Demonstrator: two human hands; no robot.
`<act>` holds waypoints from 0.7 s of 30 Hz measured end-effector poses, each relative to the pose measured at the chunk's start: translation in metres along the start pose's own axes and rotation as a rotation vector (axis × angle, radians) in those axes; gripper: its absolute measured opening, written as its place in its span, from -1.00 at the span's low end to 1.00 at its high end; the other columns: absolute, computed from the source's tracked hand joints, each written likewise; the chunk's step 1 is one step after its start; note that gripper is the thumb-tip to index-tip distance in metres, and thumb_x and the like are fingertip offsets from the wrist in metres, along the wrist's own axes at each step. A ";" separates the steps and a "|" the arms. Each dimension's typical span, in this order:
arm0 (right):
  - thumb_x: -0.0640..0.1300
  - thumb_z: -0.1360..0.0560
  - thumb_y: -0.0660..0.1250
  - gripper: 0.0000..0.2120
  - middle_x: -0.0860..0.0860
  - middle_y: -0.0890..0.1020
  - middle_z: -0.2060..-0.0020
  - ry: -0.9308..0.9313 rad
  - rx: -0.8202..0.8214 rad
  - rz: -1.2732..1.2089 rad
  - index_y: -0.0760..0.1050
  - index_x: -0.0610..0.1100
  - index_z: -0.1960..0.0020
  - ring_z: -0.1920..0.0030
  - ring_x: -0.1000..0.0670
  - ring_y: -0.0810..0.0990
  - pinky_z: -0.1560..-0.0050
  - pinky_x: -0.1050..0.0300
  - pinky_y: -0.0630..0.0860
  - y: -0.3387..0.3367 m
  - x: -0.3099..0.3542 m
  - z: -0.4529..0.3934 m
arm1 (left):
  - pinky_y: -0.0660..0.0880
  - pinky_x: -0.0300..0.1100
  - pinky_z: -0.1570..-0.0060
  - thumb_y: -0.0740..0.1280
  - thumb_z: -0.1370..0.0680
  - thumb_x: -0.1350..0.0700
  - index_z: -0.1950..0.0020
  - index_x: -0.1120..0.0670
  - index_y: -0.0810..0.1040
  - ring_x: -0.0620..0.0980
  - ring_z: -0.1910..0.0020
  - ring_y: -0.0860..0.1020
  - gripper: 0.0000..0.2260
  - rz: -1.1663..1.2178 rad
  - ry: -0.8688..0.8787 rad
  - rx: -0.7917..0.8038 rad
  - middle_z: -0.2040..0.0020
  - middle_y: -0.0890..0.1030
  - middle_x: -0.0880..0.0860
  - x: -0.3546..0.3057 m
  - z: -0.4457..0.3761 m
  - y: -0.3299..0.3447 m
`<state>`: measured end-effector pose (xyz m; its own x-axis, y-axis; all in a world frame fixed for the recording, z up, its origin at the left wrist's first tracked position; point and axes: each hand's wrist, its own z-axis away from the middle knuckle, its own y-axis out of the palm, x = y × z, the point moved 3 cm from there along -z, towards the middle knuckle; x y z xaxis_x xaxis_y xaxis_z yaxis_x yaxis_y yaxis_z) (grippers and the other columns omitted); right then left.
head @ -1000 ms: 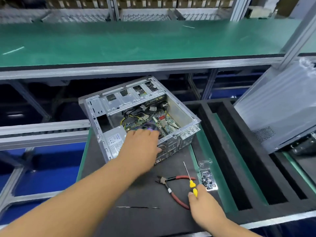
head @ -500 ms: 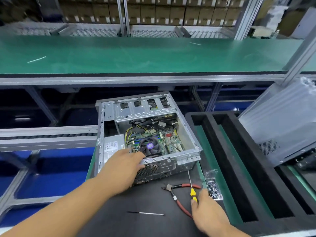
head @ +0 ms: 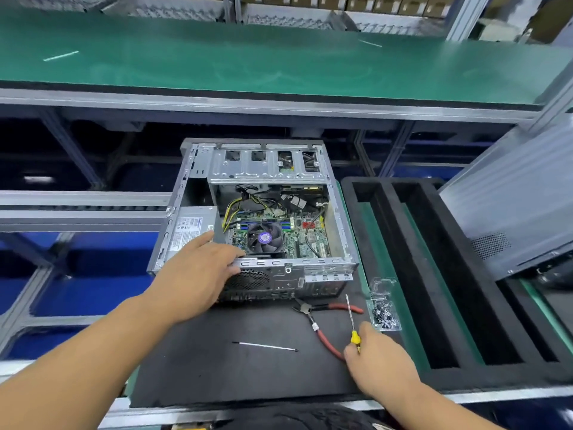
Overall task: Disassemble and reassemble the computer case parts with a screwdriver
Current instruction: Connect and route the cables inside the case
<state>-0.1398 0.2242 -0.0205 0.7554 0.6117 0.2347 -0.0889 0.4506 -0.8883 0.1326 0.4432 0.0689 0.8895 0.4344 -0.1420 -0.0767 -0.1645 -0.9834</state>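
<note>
Nearest, the right hand point(head: 379, 363) pinches the yellow handle of the screwdriver point(head: 352, 324), whose shaft points toward the computer case point(head: 266, 218). Red pliers point(head: 322, 324) lie just left of the screwdriver. Beyond, the left hand point(head: 198, 274) rests on the case's near edge, fingers point(head: 231, 254) spread.

Open top, crowded front edge

The computer case point(head: 263, 218) lies open upward; its drive cage point(head: 266, 162) roofs the far end. In front, pliers point(head: 322, 324), a screwdriver point(head: 352, 321), a thin rod point(head: 265, 346) and a screw box point(head: 384, 315) crowd the table point(head: 192, 373); bare mat lies nearer.
</note>
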 end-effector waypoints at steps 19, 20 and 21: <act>-0.05 -0.66 0.21 -0.71 -0.06 0.70 -0.04 0.045 -0.176 -0.421 0.34 0.03 -0.38 -0.02 -0.14 0.67 0.08 0.01 0.45 -0.019 0.026 -0.017 | 0.13 -0.06 -0.58 0.20 -0.68 0.00 -0.30 -0.03 0.57 -0.17 -0.03 0.55 -0.74 0.088 -0.042 -0.027 -0.02 0.62 -0.21 0.000 0.035 -0.006; -0.07 -0.66 0.20 -0.73 -0.01 0.71 0.07 0.040 -0.204 -0.477 0.35 0.08 -0.35 0.10 -0.03 0.67 0.14 0.02 0.47 -0.021 0.026 -0.012 | 0.15 -0.04 -0.57 0.22 -0.68 0.02 -0.31 -0.02 0.57 -0.15 -0.04 0.56 -0.75 0.097 -0.048 -0.028 -0.04 0.64 -0.19 -0.002 0.036 -0.007; -0.10 -0.66 0.19 -0.76 0.04 0.69 0.16 0.029 -0.244 -0.545 0.37 0.13 -0.29 0.21 0.09 0.64 0.21 0.05 0.47 -0.027 0.028 -0.008 | 0.16 -0.02 -0.57 0.23 -0.67 0.03 -0.31 -0.01 0.58 -0.14 -0.04 0.56 -0.75 0.105 -0.058 -0.027 -0.05 0.65 -0.17 -0.003 0.036 -0.008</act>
<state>-0.1111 0.2243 0.0068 0.6680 0.3145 0.6744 0.4658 0.5300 -0.7086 0.1144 0.4751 0.0735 0.8499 0.4636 -0.2507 -0.1548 -0.2351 -0.9596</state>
